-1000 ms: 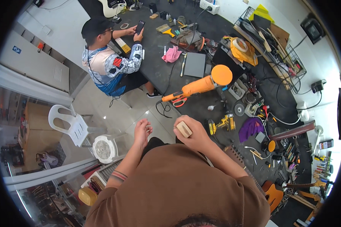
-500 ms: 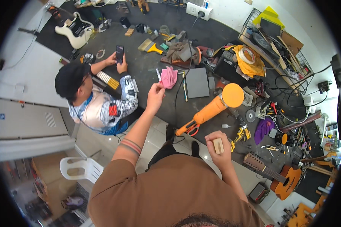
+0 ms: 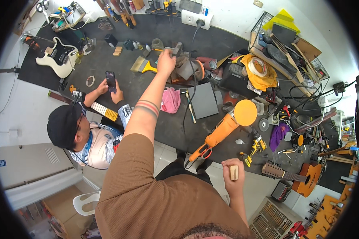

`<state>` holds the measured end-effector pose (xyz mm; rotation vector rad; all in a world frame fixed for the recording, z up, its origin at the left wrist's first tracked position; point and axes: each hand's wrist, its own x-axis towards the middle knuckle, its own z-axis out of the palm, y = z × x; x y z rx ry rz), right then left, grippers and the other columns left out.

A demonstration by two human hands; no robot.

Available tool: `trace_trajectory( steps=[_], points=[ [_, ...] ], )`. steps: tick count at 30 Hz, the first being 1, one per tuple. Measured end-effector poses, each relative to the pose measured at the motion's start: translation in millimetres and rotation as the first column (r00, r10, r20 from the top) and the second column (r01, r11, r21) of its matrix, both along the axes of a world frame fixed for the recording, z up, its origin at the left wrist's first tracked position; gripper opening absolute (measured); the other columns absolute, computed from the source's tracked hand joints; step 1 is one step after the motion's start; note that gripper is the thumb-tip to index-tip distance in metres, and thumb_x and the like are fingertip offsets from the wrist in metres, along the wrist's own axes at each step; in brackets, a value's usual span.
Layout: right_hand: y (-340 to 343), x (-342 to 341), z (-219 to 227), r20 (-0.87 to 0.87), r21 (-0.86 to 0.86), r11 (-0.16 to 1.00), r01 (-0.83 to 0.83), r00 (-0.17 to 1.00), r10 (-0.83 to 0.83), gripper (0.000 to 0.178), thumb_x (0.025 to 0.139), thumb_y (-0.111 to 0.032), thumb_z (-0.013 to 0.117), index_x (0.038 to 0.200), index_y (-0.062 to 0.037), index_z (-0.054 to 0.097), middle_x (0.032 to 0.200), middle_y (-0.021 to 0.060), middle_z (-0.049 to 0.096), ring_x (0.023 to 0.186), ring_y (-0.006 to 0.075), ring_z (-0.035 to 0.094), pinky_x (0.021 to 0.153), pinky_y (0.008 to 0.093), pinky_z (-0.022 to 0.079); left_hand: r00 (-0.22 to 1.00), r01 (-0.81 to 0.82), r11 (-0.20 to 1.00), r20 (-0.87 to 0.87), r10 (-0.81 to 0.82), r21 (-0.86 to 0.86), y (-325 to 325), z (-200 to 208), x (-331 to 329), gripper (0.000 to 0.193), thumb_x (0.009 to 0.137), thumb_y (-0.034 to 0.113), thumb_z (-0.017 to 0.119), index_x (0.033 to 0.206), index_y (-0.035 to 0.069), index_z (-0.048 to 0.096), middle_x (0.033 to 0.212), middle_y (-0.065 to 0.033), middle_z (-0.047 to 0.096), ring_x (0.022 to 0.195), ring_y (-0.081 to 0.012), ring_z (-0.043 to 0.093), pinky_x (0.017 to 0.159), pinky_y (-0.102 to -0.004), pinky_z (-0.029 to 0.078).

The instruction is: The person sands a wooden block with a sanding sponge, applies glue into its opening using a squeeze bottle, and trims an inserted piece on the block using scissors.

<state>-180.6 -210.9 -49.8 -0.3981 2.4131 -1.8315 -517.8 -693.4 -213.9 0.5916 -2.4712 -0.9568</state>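
A small, pale wooden block (image 3: 234,173) is gripped in the right hand (image 3: 228,170) as the left hand (image 3: 166,62) is stretched over a black workbench (image 3: 155,30), near a wide yellow-handled paintbrush (image 3: 149,67) (an orange disc-headed power tool (image 3: 219,133) is seen nearer the right).

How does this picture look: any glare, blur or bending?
Head view: black fisheye border, workbench edge bowed, white wall brightest toward the right rim. Same head view: wooden block in the right hand outlined clearly, its grain too small to judge.
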Motion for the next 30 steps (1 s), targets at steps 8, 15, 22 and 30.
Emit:
trace_trajectory(
  steps=[8, 15, 22, 30],
  points=[
    [-12.0, -8.4, -11.8, 0.049, 0.031, 0.999, 0.015, 0.999, -0.017, 0.025, 0.096, 0.012, 0.075, 0.114, -0.0014, 0.064, 0.107, 0.0150, 0.075, 0.099, 0.0277, 0.076, 0.091, 0.0387, 0.061, 0.978, -0.015, 0.995, 0.207, 0.035, -0.095, -11.1, 18.0, -51.1, 0.052, 0.096, 0.020, 0.079, 0.145, 0.012, 0.064, 0.135, -0.0234, 0.079, 0.125, -0.0450, 0.076, 0.105, -0.0576, 0.060],
    [-23.7, -25.3, 10.8, 0.011, 0.043, 0.999, -0.007, 1.000, 0.006, 0.023, 0.097, 0.011, 0.076, 0.112, -0.0021, 0.065, 0.107, 0.0142, 0.074, 0.100, 0.0263, 0.075, 0.091, 0.0385, 0.060, 0.963, 0.245, 0.361, -0.268, 0.014, 0.900, -32.4, 80.5, 35.2, 0.066, 0.109, 0.006, 0.060, 0.173, 0.009, 0.042, 0.170, -0.0152, 0.051, 0.151, -0.0336, 0.057, 0.121, -0.0576, 0.056],
    [-41.8, -42.3, 6.5, -0.005, 0.045, 0.990, -0.130, 0.991, 0.130, 0.021, 0.098, 0.006, 0.078, 0.112, -0.0030, 0.066, 0.107, 0.0124, 0.074, 0.099, 0.0263, 0.075, 0.090, 0.0383, 0.060, 0.886, 0.448, -0.046, -0.450, -0.116, 0.893, 14.2, 102.0, 196.1, 0.060, 0.111, 0.010, 0.052, 0.169, 0.014, 0.042, 0.165, -0.0146, 0.055, 0.148, -0.0413, 0.060, 0.120, -0.0679, 0.055],
    [-51.3, -64.4, 20.3, -0.002, 0.058, 0.958, -0.281, 0.960, 0.281, 0.023, 0.101, -0.005, 0.080, 0.119, -0.0065, 0.066, 0.107, 0.0116, 0.072, 0.097, 0.0336, 0.074, 0.089, 0.0403, 0.059, 0.870, 0.446, -0.322, -0.490, -0.064, 0.835, 112.8, 135.0, 273.1, 0.067, 0.106, 0.048, 0.064, 0.161, 0.012, 0.051, 0.170, -0.0122, 0.053, 0.147, -0.0437, 0.062, 0.122, -0.0632, 0.049]
  ],
)
